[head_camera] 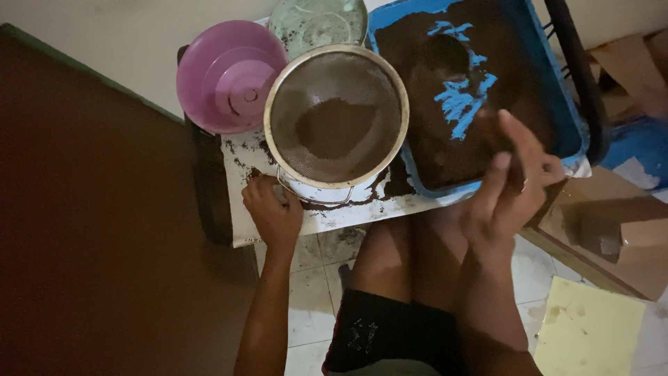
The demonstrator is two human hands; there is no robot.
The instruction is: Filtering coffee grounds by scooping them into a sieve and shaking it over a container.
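Leftmost, a pink bowl [226, 73] sits upside down. Next, my left hand [273, 212] curls its fingers around the handle of a pot under the round sieve [336, 115] of brown powder. Rightward, my right hand [508, 188] hangs open, empty, over the blue tray [567, 104].

I saw my left hand [273, 212] gripping the pot [314, 193] under the round sieve [336, 115] at frame centre, brown powder heaped in its mesh. My right hand [511, 184] hung open over the blue tray [567, 104] of powder, upper right. A pink bowl [226, 76] sat upper left.
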